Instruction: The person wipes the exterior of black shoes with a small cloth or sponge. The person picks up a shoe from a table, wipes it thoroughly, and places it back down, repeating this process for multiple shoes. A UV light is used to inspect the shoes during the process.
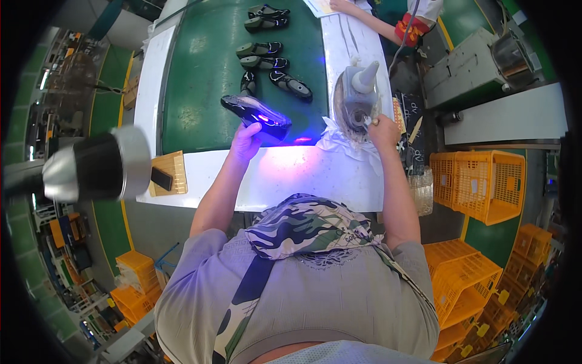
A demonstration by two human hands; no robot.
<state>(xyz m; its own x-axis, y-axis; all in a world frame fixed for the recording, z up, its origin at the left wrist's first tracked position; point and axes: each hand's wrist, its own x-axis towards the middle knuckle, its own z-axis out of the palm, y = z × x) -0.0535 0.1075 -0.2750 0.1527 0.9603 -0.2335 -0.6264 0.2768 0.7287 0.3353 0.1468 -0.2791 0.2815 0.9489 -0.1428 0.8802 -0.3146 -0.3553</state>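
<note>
My left hand (247,139) is closed on a glossy black shoe (253,115), holding it above the near end of the green belt. Purple-blue light falls across the shoe's side. Over on the right, my right hand (384,131) is closed on a thin, light-coloured handle (368,121). Its far end reaches toward a small cup-like opening beside a squarish translucent bottle (356,91) with a pale cone-shaped top; the tip cannot be made out. The bottle stands in a stained round dish, with a crumpled white cloth (339,138) against it. Several black strapped shoes (262,62) lie farther up the belt.
A white ledge (291,176) borders the green belt (200,91). On its left lies a dark phone-like object (161,178) on a wooden board. A lamp-like metal fixture (100,164) is close at left. Orange crates (479,182) stand right. Another person's arm (370,21) rests beyond the bottle.
</note>
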